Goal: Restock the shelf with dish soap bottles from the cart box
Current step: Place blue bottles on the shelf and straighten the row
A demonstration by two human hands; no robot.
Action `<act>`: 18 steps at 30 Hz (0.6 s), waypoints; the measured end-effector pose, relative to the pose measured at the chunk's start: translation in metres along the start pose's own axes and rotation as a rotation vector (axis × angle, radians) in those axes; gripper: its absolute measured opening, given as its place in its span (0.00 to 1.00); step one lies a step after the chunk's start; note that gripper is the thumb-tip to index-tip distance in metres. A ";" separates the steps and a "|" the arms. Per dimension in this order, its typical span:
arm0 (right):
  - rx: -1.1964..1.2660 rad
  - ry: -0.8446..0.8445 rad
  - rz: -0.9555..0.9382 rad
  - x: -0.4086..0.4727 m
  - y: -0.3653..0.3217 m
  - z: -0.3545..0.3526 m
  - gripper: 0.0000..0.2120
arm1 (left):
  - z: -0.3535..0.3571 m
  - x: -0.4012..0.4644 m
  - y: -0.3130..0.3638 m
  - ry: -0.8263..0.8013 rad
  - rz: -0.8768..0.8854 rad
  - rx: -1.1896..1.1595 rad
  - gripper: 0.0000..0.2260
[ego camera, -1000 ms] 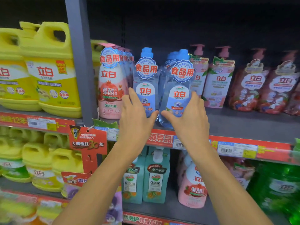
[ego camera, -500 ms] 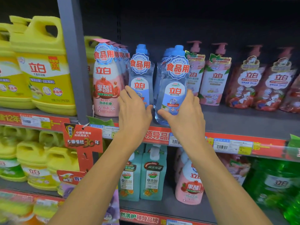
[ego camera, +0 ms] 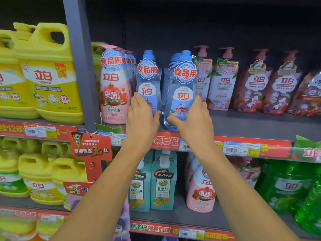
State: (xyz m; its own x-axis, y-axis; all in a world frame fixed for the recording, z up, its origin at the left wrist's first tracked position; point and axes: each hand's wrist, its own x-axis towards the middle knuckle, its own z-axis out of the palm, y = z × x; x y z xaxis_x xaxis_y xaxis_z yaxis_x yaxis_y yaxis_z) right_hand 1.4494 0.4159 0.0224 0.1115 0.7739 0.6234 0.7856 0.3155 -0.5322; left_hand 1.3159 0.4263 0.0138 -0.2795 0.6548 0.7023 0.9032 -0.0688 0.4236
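Two clear blue dish soap bottles stand at the front of the upper shelf (ego camera: 251, 126), with more blue bottles behind them. My left hand (ego camera: 141, 119) lies with straight fingers against the lower front of the left blue bottle (ego camera: 147, 80). My right hand (ego camera: 193, 121) holds the right blue bottle (ego camera: 182, 87) low down, thumb across its front and fingers along its right side. That bottle leans slightly and sits near the shelf's front edge. No cart or box is in view.
Pink pomegranate bottles (ego camera: 113, 94) crowd the left blue bottle; pink pump bottles (ego camera: 221, 87) and red refill pouches (ego camera: 255, 91) stand to the right. Yellow jugs (ego camera: 48, 80) sit beyond the grey upright post (ego camera: 78, 66). A cardboard hang tag (ego camera: 90, 146) juts out below.
Both hands have stayed on the two blue bottles, sliding slightly along them. The view has shifted a little.
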 end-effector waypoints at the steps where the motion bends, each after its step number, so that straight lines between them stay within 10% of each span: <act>1: -0.001 -0.002 0.003 0.000 -0.001 0.000 0.41 | 0.000 -0.001 -0.003 -0.006 0.001 -0.015 0.38; 18: -0.093 0.036 -0.003 -0.011 -0.013 -0.004 0.40 | 0.016 -0.051 -0.053 0.171 0.441 0.294 0.24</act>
State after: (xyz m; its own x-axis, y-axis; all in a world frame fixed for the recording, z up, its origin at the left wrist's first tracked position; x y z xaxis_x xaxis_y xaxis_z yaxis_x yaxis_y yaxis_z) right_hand 1.4399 0.4009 0.0248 0.1298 0.7525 0.6456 0.8391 0.2636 -0.4759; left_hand 1.2872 0.4084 -0.0540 0.1189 0.4779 0.8704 0.9926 -0.0798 -0.0918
